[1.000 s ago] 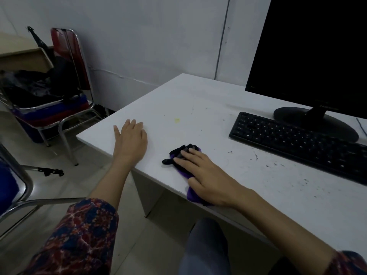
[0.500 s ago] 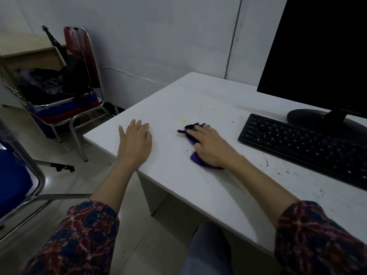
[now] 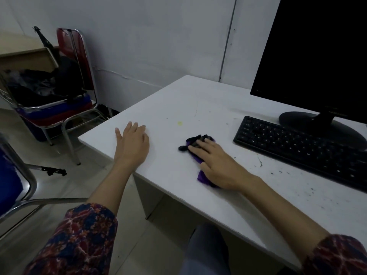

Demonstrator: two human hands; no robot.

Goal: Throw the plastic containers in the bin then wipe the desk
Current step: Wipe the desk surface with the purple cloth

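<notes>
We press purple cloth [image 3: 200, 155] flat under right hand [image 3: 215, 164], fingers straight, for wiping tabletop [image 3: 228, 197]; left hand [image 3: 133, 146] relaxed, palm down, steadies us; yellow spot [image 3: 180, 123] ahead between hands.

I'm getting a dim, flat feed, soft cool light and no hard shadows on the counter [image 3: 198, 100]. The monitor [image 3: 317, 56] reads as solid black with no detail or glare. Wide-angle bend shows at the edges, where the wall seam [image 3: 228, 40] leans. The picture is slightly soft throughout, murkiest around the chair [image 3: 65, 76] on the left.
</notes>
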